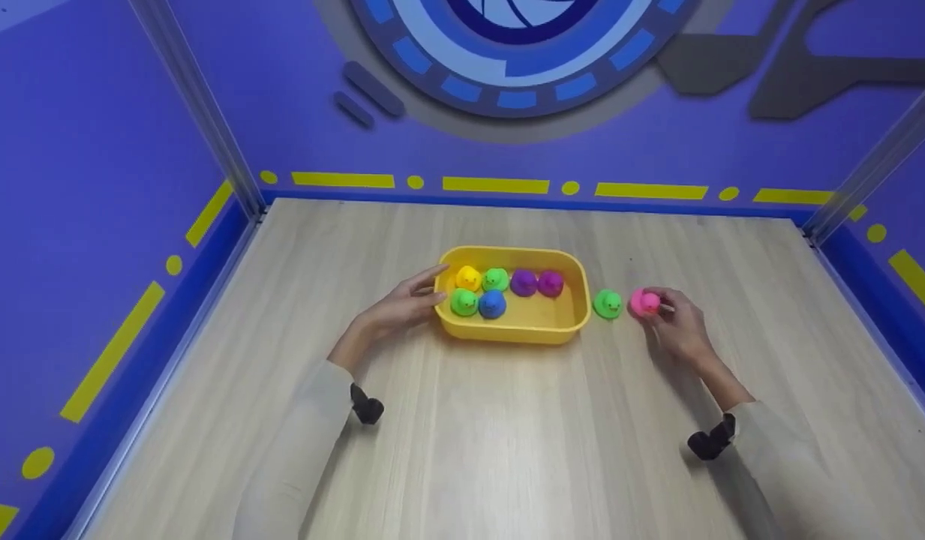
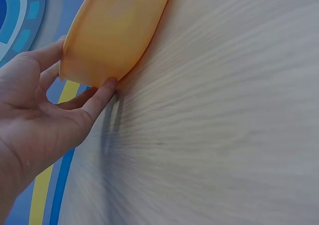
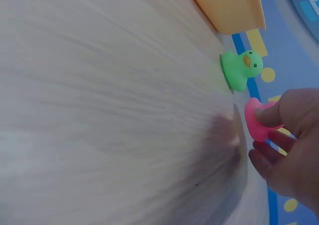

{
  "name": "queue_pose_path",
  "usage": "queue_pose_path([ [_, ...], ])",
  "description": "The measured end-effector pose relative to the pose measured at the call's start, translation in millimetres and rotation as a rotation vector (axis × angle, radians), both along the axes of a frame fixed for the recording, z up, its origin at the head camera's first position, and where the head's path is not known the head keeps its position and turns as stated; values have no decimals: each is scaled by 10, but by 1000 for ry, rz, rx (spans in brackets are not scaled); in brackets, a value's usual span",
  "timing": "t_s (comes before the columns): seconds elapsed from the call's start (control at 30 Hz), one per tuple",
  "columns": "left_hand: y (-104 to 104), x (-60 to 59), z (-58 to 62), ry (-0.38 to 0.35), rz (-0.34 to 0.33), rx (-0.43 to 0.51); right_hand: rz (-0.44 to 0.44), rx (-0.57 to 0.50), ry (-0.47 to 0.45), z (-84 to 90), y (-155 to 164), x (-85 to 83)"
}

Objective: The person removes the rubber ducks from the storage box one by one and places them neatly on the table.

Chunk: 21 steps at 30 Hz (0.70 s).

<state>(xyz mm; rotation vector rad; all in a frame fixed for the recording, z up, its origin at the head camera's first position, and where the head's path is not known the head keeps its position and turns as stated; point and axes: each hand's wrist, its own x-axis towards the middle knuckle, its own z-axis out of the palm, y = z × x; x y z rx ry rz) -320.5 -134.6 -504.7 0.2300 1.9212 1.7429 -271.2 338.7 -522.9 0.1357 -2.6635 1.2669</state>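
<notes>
My left hand touches the left end of a yellow plastic bin, its fingers spread along the end wall and rim. In the left wrist view, the thumb rests low against the bin's outer wall. Inside the bin sit yellow, green, blue, purple and magenta toy ducks, with a second green duck at front left. On the right, my right hand pinches a pink toy duck between thumb and fingers. The right wrist view shows the pink duck over the tabletop.
A green toy duck stands on the wooden table between the bin and the pink duck. Blue panels with yellow markings rise along the back and both sides of the table.
</notes>
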Motion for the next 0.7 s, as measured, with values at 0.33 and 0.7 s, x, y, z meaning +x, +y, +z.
queue_pose_path([
  [0.33, -43, 24, -15, 17, 10, -20, 28, 81, -83, 18, -77, -17],
  [0.7, -26, 13, 14, 38, -8, -73, 38, 100, -68, 59, -66, -2],
])
